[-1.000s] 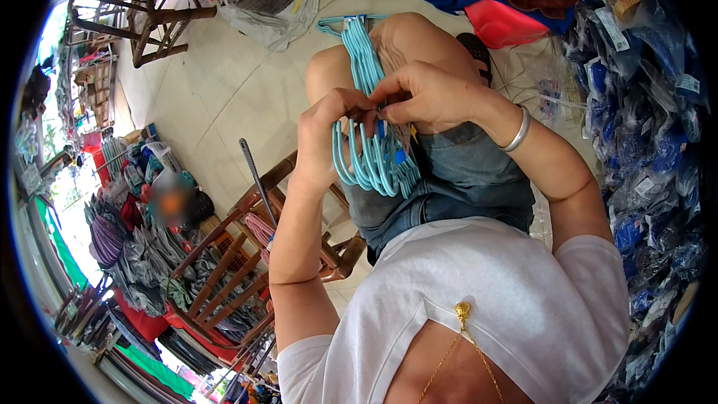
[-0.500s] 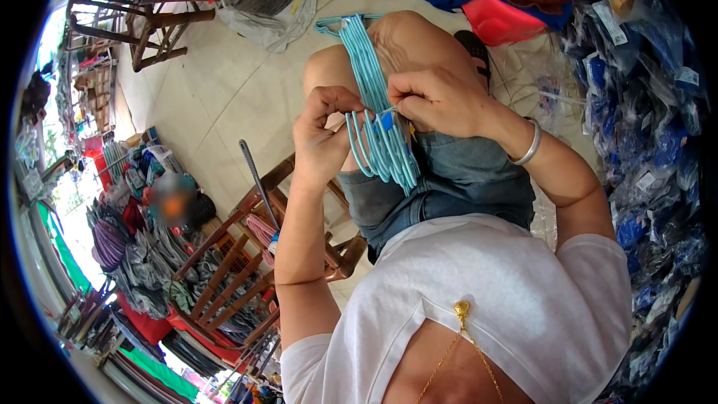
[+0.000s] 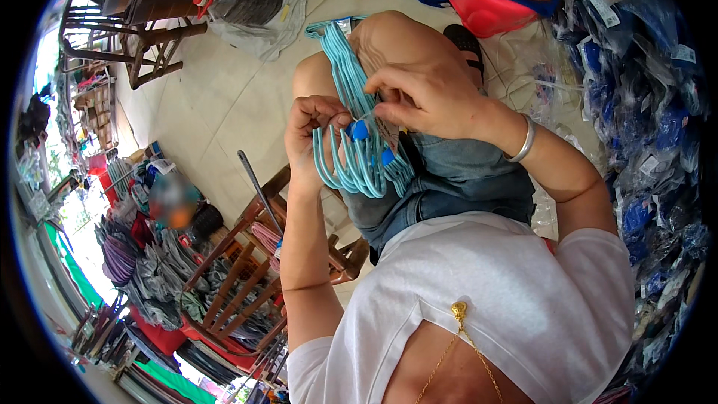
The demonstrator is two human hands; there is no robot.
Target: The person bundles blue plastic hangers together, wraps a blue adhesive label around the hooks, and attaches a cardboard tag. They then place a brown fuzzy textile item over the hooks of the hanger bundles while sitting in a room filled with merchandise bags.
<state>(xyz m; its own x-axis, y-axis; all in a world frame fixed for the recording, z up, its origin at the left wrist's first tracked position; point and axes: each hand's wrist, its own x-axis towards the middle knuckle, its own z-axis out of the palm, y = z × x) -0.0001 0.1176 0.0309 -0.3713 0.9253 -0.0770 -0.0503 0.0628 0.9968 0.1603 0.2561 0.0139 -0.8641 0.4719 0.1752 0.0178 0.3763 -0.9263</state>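
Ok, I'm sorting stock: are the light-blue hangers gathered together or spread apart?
Gathered: the light-blue hangers lie side by side in one bundle, hooks close together, by the left hand and right hand.

Bunch of light turquoise hangers (image 3: pixel 348 75), pretty much packed together and lying lengthwise over the person's lap (image 3: pixel 449 172). Curved hooks (image 3: pixel 370 168) are at the end nearer the person, kinda fanned out, with a couple of bright blue bits (image 3: pixel 360 132) among them. Thin pale strip (image 3: pixel 363 114) by the hooks, whitish label (image 3: pixel 344 26) at the far end
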